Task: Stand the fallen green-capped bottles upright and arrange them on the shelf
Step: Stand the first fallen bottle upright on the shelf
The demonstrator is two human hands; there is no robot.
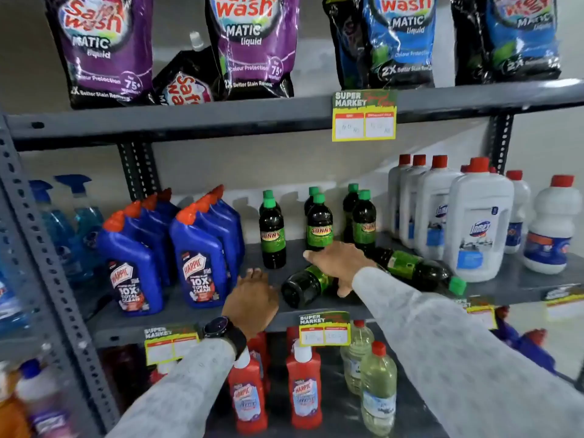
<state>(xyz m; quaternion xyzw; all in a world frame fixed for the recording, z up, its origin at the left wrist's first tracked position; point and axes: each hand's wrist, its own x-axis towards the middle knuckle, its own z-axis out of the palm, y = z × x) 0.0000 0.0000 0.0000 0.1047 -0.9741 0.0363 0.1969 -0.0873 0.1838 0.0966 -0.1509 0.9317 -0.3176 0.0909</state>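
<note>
Head view: on the grey metal shelf, right hand grips a fallen dark green-capped plastic bottle; another fallen bottle lies just behind. Left hand hovers spread beside it. Upright green-capped bottles behind.

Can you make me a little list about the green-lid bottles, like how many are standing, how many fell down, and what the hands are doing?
standing bottles: six, in three pairs, front ones at
fallen bottles: two on the middle shelf
fallen bottle one: base toward the camera, under the right hand
fallen bottle two: green cap toward the shelf's front edge
right hand: curled over fallen bottle one
left hand: open, beside it, holding nothing
left neighbours: blue Harpic bottles
right neighbours: white Domex bottles
</note>
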